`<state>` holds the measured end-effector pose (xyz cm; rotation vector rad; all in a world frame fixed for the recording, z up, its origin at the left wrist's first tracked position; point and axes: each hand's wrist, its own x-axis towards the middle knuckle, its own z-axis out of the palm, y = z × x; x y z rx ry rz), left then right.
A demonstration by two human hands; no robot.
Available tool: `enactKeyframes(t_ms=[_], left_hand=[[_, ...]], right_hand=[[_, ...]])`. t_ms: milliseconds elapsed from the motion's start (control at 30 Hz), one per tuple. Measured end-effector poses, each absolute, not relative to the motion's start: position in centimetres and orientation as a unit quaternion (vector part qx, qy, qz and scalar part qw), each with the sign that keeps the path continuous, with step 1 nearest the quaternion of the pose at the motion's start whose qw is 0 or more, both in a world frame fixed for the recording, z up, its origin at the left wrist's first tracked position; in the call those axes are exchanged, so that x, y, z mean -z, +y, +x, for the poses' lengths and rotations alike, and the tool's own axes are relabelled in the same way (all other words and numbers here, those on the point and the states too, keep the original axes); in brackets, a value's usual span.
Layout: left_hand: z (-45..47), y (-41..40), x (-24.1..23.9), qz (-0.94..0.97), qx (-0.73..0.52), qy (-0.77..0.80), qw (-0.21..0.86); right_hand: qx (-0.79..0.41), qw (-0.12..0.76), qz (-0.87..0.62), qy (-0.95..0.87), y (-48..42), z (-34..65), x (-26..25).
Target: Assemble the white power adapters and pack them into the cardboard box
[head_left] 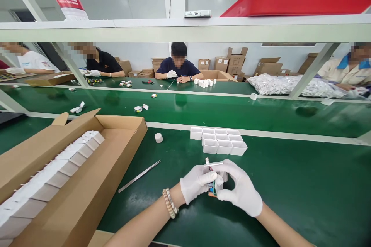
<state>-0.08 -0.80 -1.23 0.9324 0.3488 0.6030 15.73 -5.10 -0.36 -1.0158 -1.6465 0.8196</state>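
Observation:
In front of me, above the green bench, my white-gloved left hand (197, 183) and my gloved right hand (242, 189) meet around a small circuit board (213, 190) with blue and orange parts. The left fingers pinch it from the left, while the right thumb and fingers curl onto it from the other side. A flat white piece (214, 164) with a short stub sits above the board at the right fingertips, with thin reddish wires beneath it. My fingers hide much of the assembly. Just beyond the hands stand several open white plastic boxes (224, 147) in rows.
Metal tweezers (139, 176) and a small white cap (158, 137) lie on the left. A long cardboard box (121, 154) holds a row of white units (62, 168). Across a green belt (179, 104), several people work. A shelf beam (179, 31) crosses above.

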Motion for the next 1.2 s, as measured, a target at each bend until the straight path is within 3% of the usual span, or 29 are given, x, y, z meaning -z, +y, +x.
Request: enactKeyframes(t_ms=[233,800,1200], left_hand=[[0.19,-0.88,0.94,0.441,-0.284,0.140,0.840],[0.12,-0.85,1.50,0.415,-0.278,0.165,0.850],[0.14,-0.80,1.81,0.389,-0.265,0.175,0.865]], right_hand=[[-0.297,0.473,-0.474,-0.681,-5.15,15.51,0.35],[-0.330,0.479,-0.430,-0.691,-5.01,15.62,0.22],[-0.430,0.463,-0.431,-0.644,-4.93,15.58,0.28]])
